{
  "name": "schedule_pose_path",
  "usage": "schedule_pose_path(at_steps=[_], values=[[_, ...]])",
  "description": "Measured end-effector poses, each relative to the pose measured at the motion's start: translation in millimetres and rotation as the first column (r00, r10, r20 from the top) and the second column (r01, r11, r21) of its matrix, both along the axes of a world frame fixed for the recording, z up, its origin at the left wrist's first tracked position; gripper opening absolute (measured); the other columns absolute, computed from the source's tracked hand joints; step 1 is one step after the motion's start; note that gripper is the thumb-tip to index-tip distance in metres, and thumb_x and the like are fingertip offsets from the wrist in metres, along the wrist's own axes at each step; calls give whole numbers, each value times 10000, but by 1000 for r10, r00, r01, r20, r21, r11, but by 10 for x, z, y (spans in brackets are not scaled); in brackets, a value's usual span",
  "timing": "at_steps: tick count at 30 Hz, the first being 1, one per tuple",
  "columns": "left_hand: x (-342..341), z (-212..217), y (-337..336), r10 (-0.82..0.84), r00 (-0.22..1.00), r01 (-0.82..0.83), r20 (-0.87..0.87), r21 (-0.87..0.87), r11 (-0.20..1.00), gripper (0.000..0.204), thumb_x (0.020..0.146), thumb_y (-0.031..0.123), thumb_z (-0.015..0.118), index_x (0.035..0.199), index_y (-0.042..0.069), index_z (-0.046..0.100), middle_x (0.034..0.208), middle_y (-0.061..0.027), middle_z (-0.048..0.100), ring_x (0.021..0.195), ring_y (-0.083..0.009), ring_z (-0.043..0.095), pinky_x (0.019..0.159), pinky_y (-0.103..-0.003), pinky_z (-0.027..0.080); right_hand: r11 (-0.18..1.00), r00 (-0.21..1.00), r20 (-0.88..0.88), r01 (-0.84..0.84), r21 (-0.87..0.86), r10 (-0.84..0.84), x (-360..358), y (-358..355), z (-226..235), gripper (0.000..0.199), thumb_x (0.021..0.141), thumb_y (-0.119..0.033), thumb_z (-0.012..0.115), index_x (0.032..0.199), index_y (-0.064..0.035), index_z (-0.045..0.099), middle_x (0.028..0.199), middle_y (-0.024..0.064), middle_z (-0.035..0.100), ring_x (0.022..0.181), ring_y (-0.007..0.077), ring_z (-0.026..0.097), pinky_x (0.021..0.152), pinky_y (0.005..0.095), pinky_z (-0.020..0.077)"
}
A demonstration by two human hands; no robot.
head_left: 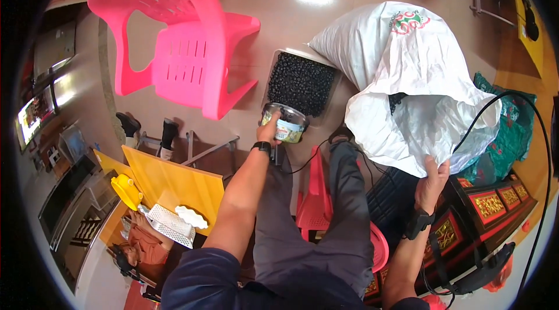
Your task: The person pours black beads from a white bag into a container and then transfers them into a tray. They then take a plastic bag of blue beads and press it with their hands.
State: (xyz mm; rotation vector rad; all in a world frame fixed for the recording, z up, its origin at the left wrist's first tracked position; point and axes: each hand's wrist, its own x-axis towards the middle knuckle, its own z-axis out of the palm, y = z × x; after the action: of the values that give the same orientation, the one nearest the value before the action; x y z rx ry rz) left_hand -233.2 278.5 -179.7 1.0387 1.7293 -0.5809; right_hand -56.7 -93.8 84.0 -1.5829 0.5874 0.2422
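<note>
My left hand [268, 130] is closed on the side of a round plastic tub [289, 130] with a coloured label. The tub is held over the near edge of a clear rectangular bin [328, 102] filled with small black round pieces [303, 80]. What lies inside the tub is hard to make out. My right hand [435, 176] pinches the near rim of a large white woven sack [407, 65], and the sack's mouth gapes toward me. A few of the same black pieces show just inside the sack's opening.
A pink plastic chair [183, 48] stands at the far left. Left of my legs is a yellow table [172, 173] with a white basket [169, 224]; another person [148, 243] sits there. Dark carved furniture [460, 228] and a green bag [512, 124] are at the right, where a black cable [547, 153] loops.
</note>
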Motion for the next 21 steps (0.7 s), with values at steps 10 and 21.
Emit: schedule_pose_path(at_steps=[10, 21], values=[[64, 122, -38, 172, 980, -153, 101, -171, 973, 706, 689, 566, 780, 1112, 25, 617, 992, -112, 673, 730, -241, 688, 482, -389, 531, 1000, 1000, 16, -8, -7, 8, -23, 44, 58, 433, 872, -45, 618, 1287, 11, 508, 1236, 91, 602, 1100, 181, 576, 995, 317, 398], [-23, 281, -143, 131, 983, -104, 128, -199, 974, 747, 691, 611, 755, 1158, 50, 598, 1016, -77, 663, 844, -207, 666, 608, -362, 531, 1000, 1000, 5, 2, 9, -2, -23, 42, 48, 466, 870, -32, 607, 1316, 16, 482, 1258, 91, 588, 1112, 189, 570, 1001, 321, 399]])
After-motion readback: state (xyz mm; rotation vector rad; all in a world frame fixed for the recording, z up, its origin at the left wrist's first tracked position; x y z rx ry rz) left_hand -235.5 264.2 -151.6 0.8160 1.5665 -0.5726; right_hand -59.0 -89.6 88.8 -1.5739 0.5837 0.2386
